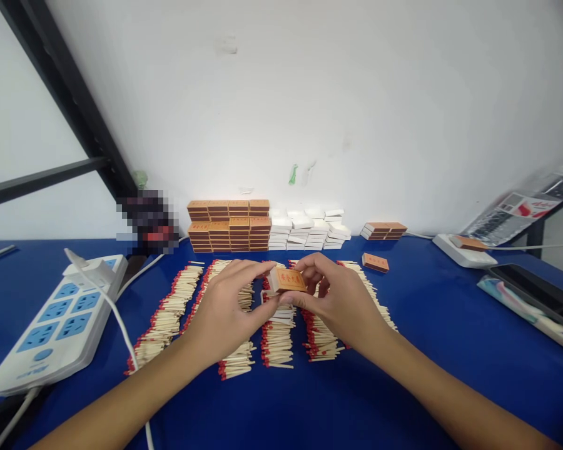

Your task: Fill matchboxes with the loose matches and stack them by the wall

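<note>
Between my two hands is a matchbox (pixel 291 280), its orange printed sleeve facing up and its white inner tray sticking out at the left end. My left hand (pixel 232 300) pinches that left end between thumb and fingers. My right hand (pixel 331 290) grips the sleeve's right side, thumb in front and fingers curled behind. The box is held above rows of loose red-tipped matches (pixel 278 350). Directly below it, partly hidden, a white tray (pixel 281 315) lies among the matches. I cannot see inside the held box.
Stacked matchboxes (pixel 229 234) and white trays (pixel 304 231) stand against the wall. More matchboxes (pixel 383 230) sit to the right, with a single matchbox (pixel 375 262) before them. A power strip (pixel 60 322) with cables is at left; a phone (pixel 539 300) lies at right.
</note>
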`<state>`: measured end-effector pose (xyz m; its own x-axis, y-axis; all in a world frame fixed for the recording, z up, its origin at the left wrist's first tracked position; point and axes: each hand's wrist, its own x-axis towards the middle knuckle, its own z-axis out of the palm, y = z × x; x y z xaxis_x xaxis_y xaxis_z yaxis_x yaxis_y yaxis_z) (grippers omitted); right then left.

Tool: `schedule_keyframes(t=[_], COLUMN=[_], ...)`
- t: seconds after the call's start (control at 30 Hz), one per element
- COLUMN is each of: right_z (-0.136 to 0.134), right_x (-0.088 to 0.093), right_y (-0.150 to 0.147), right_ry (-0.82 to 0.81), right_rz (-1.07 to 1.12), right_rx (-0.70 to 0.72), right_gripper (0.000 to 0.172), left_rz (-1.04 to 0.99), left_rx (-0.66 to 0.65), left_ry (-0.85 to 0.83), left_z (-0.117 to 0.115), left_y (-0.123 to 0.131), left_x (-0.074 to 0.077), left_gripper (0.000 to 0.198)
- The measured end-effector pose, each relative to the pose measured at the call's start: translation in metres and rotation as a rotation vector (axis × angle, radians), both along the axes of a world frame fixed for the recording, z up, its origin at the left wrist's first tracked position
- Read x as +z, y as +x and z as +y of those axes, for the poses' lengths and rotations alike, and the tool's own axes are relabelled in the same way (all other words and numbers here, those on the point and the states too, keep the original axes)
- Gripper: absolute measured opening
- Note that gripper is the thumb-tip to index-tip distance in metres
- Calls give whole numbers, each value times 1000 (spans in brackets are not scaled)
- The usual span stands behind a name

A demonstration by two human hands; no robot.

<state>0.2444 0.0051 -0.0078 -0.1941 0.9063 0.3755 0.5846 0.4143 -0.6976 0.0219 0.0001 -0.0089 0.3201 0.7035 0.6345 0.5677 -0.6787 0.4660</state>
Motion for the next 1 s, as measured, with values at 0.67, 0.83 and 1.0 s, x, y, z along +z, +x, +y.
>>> schedule_keyframes(t=[0.67, 0.83, 1.0], right_z=[27, 28, 27], right_x=[-4, -2, -3], right_y=[29, 30, 29], right_ry=[126, 135, 127], right_rz=[20, 1, 25], right_rx=[-154, -167, -143], right_gripper=[44, 43, 43], left_rz=[-87, 18, 140], left_rx=[331, 377, 486], left_ry=[-132, -66, 53], left_z=[110, 115, 116], left_y=[-106, -102, -100], left_x=[20, 19, 19], left_gripper=[36, 34, 32])
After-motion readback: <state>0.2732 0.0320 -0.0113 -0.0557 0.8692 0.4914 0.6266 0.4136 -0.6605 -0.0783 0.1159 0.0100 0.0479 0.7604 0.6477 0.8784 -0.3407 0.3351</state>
